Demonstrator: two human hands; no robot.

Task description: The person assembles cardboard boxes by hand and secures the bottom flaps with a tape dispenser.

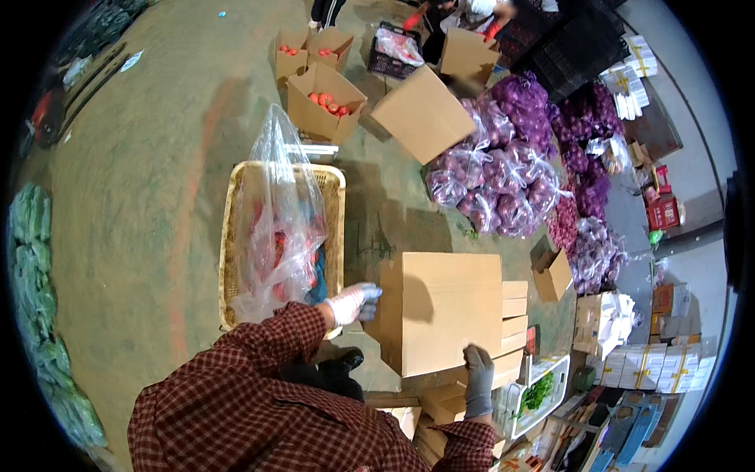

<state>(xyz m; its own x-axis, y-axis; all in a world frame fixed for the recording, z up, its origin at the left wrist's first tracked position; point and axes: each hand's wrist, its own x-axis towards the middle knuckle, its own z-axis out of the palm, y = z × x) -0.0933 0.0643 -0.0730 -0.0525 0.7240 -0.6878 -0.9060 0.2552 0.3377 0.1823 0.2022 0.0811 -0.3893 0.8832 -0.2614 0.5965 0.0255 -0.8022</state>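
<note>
A closed brown cardboard box [452, 307] stands in front of me, with a plain broad face toward me. My right hand [478, 381], in a grey glove, has its fingers bent over the box's near right edge. On the other side, my left hand [354, 304], in a pale glove with grey fingertips, reaches toward the box's left side. Its fingers are stretched out; whether they touch the cardboard I cannot tell. Left of that hand sits a yellow basket [226, 259] with a clear plastic bag [275, 212] over red and blue contents.
Open boxes of tomatoes [326, 102] stand ahead, near another person's red-gloved hands [493, 30]. Bagged onions [503, 181] are heaped ahead right. A white crate [562, 385] with greens is at right. Green bags [35, 275] line the far left.
</note>
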